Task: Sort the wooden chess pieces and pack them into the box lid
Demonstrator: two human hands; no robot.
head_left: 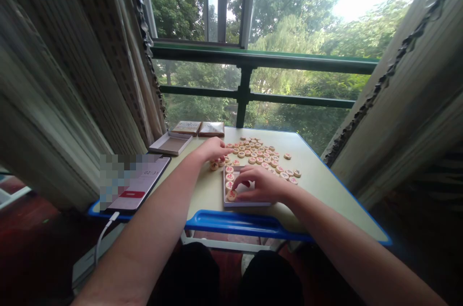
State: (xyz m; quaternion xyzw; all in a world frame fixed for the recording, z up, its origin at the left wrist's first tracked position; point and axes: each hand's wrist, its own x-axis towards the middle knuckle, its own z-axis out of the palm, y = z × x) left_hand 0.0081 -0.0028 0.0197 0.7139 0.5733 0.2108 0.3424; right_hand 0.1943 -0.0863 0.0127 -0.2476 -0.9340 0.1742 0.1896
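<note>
My right hand point(261, 183) reaches over a shallow white box point(249, 203) near the table's front edge. Its thumb and fingers are on a round xiangqi piece point(231, 195) with a red character, at the box's near left corner. Behind that piece, several more red-marked pieces point(229, 176) line the box's left side. The rest of the box is partly hidden by my right hand. My left hand point(214, 149) is farther back, fingers stretched out at the left edge of a spread of loose xiangqi pieces point(259, 153). I see nothing held in it.
The pale table point(336, 204) has a blue edge with a moulded tray groove point(235, 221). At left lie a phone point(144, 185) with a charging cable point(104, 233), an open box lid point(171, 143) and two flat packages point(211, 129). Curtains and a railed window surround the table.
</note>
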